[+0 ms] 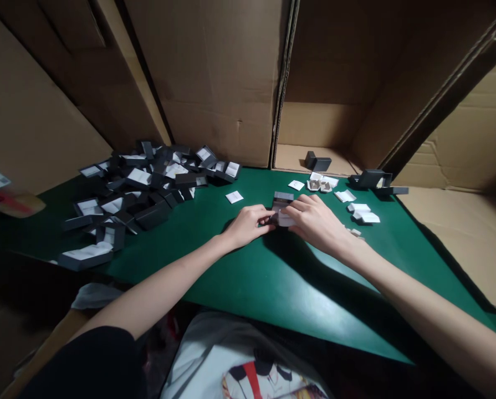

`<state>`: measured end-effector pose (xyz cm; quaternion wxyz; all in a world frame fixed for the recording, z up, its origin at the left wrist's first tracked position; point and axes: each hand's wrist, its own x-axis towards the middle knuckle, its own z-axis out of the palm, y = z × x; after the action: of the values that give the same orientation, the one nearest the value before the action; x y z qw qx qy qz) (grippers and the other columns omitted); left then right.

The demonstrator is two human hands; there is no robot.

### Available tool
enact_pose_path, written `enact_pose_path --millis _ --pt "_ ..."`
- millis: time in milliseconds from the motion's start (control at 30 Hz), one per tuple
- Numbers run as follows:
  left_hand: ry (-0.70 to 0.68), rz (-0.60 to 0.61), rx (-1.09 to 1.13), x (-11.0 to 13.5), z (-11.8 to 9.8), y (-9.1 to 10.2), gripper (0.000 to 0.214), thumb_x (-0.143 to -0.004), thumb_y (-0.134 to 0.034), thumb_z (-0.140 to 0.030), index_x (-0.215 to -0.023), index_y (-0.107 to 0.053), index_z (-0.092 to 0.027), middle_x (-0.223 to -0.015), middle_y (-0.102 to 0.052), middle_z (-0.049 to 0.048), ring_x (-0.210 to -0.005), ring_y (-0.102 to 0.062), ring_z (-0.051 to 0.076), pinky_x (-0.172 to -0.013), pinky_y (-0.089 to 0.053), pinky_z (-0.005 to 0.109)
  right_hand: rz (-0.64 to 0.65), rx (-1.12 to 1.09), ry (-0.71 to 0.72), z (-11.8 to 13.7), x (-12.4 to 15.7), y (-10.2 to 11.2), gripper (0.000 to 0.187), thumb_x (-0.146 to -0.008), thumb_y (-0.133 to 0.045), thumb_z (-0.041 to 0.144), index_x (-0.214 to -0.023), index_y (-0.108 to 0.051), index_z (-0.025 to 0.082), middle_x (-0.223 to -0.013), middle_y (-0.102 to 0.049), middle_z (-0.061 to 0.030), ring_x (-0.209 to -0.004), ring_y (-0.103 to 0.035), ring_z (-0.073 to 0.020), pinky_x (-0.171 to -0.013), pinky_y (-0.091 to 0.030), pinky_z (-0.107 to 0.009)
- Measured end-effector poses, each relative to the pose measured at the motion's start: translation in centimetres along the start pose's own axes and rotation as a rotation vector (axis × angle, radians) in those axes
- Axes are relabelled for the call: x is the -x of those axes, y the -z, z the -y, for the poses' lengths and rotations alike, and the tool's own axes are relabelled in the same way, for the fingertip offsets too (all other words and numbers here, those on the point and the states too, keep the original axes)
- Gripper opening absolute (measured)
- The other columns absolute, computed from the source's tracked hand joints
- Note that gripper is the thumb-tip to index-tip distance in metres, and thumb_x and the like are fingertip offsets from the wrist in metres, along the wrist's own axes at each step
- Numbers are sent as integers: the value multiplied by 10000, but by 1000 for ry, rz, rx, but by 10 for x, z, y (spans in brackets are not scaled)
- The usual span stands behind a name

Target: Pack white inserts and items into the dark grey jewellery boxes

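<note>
A small black box (283, 197) with a white lining stands with its lid up on the green table, between my two hands. My left hand (250, 224) pinches its left side between thumb and fingers. Over its right side and the white insert (286, 220) bends my right hand (314, 219), fingers curled; its fingertips are partly hidden, so what they grip cannot be made out. A flat white card (234, 197) lies to the left of the box. Behind it are another white card (296, 185) and some folded white inserts (321, 183).
A large heap of open black boxes (148, 183) with white linings covers the table's left. More white pieces (363, 213) and black boxes (370, 178) lie at right. Tall cardboard boxes (214, 83) wall the back; one open carton holds a black box (317, 162).
</note>
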<state>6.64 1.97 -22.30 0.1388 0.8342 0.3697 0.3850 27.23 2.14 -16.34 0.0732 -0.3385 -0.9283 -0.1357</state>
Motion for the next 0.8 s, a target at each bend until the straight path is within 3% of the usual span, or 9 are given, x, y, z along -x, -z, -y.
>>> enact_pose_path --millis 167,300,500,633,800 --pt "41 1 24 0 -2 0 314 -769 -700 -69 -1069 -633 -129 -823 -528 25 -704 -507 142 -643 -404 234 22 -105 63 -6 0 -2 263 -758 -630 121 -1016 -640 77 -997 -596 -108 -915 -457 -235 -788 -415 -339" --pt "137 -16 98 1 -3 -1 309 -767 -702 -83 -1061 -643 -161 -947 -542 24 -591 -466 92 -596 -408 220 -66 -158 70 -9 -1 -12 267 -797 -603 157 -1055 -638 95 -1000 -609 -94 -870 -465 -225 -764 -437 -335" --pt "208 -25 169 0 -3 1 310 -740 -698 -60 -1033 -655 -152 -896 -543 14 -576 -485 77 -597 -415 201 -148 -221 40 -7 -2 -24 256 -783 -645 213 -1019 -648 114 -990 -629 -72 -861 -500 -220 -742 -453 -330" --pt "231 -27 202 0 -1 2 314 -724 -703 -57 -1023 -659 -143 -886 -546 12 -592 -493 73 -598 -414 186 -119 -269 -8 -7 -2 -22 274 -780 -656 266 -1014 -655 124 -973 -636 -84 -868 -536 -232 -708 -464 -327" --pt "240 -3 202 -1 1 2 312 -728 -648 -30 -1022 -656 -135 -972 -568 33 -633 -505 86 -618 -427 190 -26 -393 155 -12 0 -14 278 -881 -436 109 -1073 -636 133 -1068 -621 -71 -927 -581 -181 -774 -468 -267"
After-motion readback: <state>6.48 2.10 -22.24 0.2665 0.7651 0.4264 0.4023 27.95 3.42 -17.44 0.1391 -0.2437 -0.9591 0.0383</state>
